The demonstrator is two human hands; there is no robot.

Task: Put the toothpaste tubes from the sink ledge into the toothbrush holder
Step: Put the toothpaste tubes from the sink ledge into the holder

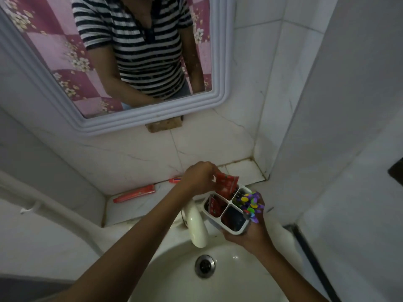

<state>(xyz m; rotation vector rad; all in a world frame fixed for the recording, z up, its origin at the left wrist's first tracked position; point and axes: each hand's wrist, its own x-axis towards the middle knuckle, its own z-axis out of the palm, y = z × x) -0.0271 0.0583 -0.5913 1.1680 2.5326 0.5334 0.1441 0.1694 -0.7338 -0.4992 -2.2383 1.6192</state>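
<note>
A home bathroom, small and plain. A white basin [218,286] with a metal drain [204,266] and a cream tap [196,227] sits in the corner of white marbled wall tiles [257,62]. A white-framed mirror [109,125] hangs above. Red toothpaste tubes [135,194] lie along the back edge of the ledge [122,212].

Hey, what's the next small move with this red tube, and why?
Probably push the red tube further down and let go: the left hand holds it partly inside the holder, which the right hand steadies. Two more tubes wait on the ledge.
</note>
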